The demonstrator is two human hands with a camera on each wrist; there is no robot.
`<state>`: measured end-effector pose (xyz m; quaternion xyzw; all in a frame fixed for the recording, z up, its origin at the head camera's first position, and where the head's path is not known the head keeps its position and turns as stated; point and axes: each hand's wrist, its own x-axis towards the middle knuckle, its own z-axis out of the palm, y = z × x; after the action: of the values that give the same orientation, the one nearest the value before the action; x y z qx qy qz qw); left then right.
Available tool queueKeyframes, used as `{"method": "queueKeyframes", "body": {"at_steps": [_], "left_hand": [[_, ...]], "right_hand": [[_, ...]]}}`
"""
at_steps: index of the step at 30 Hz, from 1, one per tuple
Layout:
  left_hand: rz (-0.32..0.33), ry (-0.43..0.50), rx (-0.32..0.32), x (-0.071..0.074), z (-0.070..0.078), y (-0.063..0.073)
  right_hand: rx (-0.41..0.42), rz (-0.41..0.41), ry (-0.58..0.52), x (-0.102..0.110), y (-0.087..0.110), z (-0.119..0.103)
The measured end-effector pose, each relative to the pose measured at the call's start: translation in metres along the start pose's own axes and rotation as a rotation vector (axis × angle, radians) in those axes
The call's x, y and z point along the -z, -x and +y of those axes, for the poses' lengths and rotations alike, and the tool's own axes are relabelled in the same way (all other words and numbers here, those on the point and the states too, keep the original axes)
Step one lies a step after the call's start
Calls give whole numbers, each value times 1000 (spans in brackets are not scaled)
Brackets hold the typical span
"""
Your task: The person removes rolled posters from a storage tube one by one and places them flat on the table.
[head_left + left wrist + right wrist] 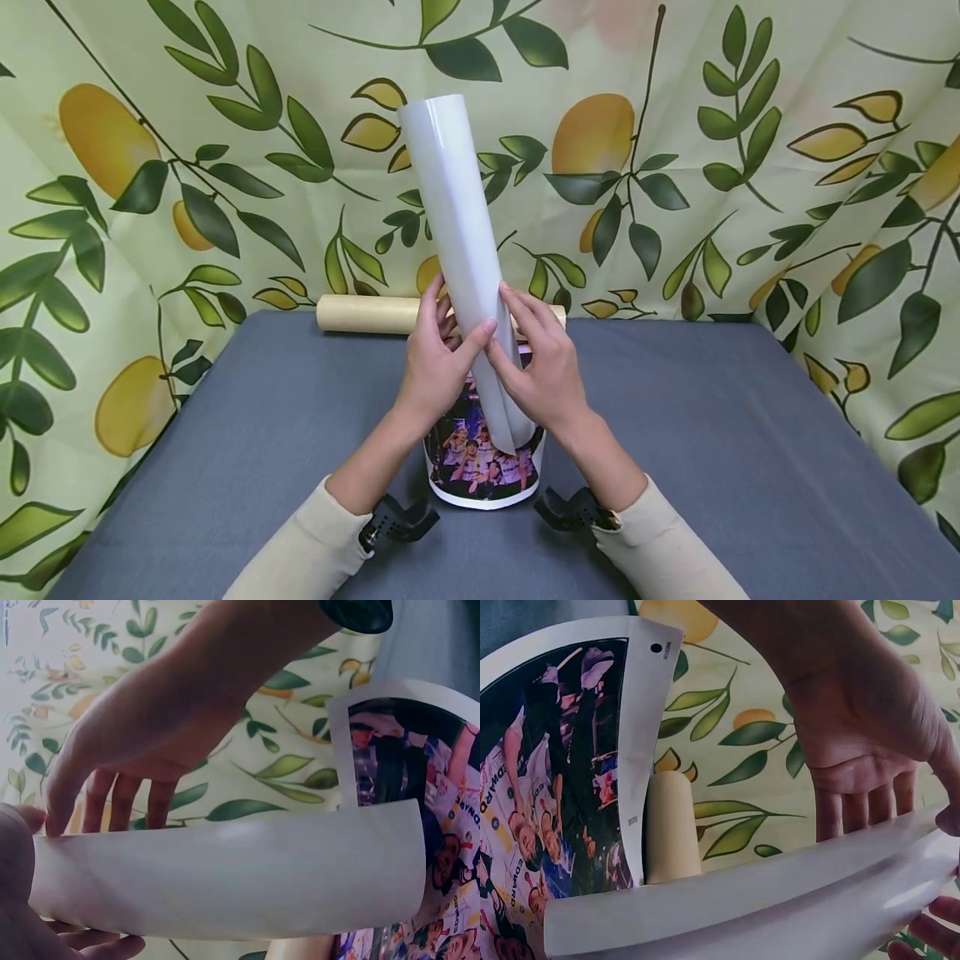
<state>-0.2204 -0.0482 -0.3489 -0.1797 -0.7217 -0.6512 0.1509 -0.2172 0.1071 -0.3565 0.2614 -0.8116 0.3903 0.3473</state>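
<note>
A white glossy paper roll (pixel 453 200) stands tilted in front of me, its top leaning left. My left hand (pixel 435 362) holds its left side, thumb in front and fingers partly behind. On the other side my right hand (pixel 543 362) grips the roll with thumb and fingers, about level with the left. Below and behind the roll's lower end is a curved printed poster (pixel 468 467) with a white border, showing a group of people. In the right wrist view a loose edge runs along the white roll (pixel 780 900). Whether roll and poster are one sheet, I cannot tell.
A beige cylinder (pixel 363 314) lies across the back of the table, partly hidden behind the hands and the roll. Dark grey cloth covers the table (pixel 697 450). A curtain (pixel 622 242) printed with leaves and fruit hangs behind and at both sides.
</note>
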Motion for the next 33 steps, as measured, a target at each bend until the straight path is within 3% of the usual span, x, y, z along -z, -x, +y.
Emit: {"method": "queueKeyframes", "body": {"at_steps": [7, 14, 17, 23, 29, 33], "left_hand": [[-51, 31, -23, 2, -2, 1], [-73, -38, -65, 6, -4, 1], [-78, 23, -63, 8, -6, -1], [-36, 175, -2, 12, -3, -2], [26, 221, 41, 18, 1, -5], [39, 214, 63, 22, 1, -6]], "right_hand": [[-34, 16, 0, 0, -1, 3], [-145, -17, 72, 4, -4, 4], [-201, -36, 96, 6, -4, 6], [-246, -61, 107, 12, -7, 10], [-284, -33, 56, 22, -13, 18], [-248, 8, 34, 26, -14, 22]]}}
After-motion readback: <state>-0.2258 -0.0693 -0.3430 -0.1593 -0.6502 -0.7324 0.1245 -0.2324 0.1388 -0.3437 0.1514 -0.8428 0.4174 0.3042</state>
